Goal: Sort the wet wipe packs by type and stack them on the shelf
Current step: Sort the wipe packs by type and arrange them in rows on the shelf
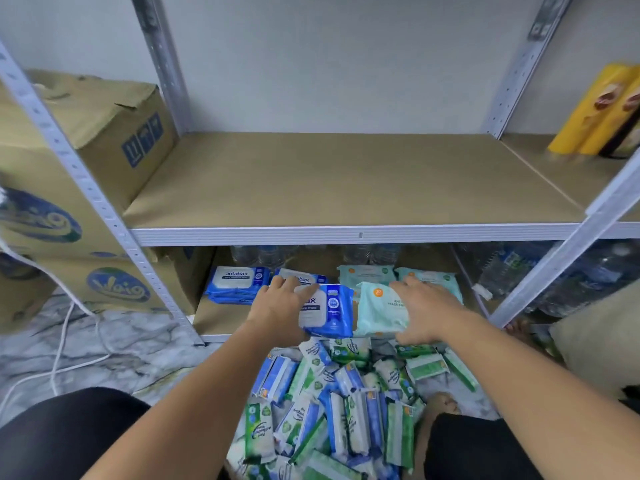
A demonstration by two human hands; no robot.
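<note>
Left hand grips a blue pack, right hand a teal pack. Each is held before its matching stack on the lower shelf, keeping types separate.

The wipe packs are gleaming in glossy plastic. The shelf board is showing matt wood, its frame smooth metal.
</note>
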